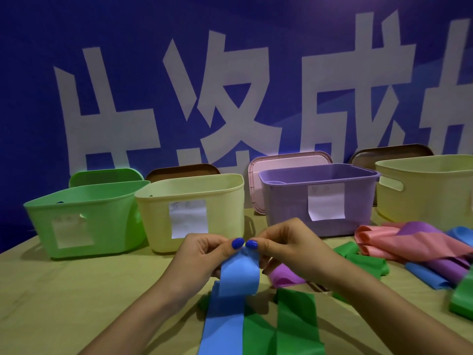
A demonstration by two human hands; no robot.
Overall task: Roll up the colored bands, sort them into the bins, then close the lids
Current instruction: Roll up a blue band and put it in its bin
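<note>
The top end of a blue band [234,298] is pinched between the thumbs and curled fingers of both hands, held just above the table [76,303]. The left hand [204,254] grips the band's left corner and the right hand [286,249] grips its right corner, with the two thumb tips almost touching at the middle of the edge. From the grip the blue band hangs down and runs toward the viewer along the table, past the bottom of the view. It is laid over a green band [289,326] that is spread flat beneath and to the right of it.

Just behind the right hand a small purple band [284,275] is seen, partly hidden by the wrist. Further right a loose heap of bands [414,249] is spread over the table: pink, purple, blue and green ones, overlapping each other.

Four open bins are lined up along the far side of the table. A green bin [84,219] stands at the left, touching a pale yellow bin [194,211] beside it; each bears a white label. A purple bin [320,198], also labelled, is set to the right, and a second pale yellow bin [430,190] is cut off at the right edge. Lids are propped upright behind them: a green lid [105,176], a brown lid [181,171], a pink lid [284,162] and another brown lid [391,152]. A blue wall with large white characters [230,98] fills the background.
</note>
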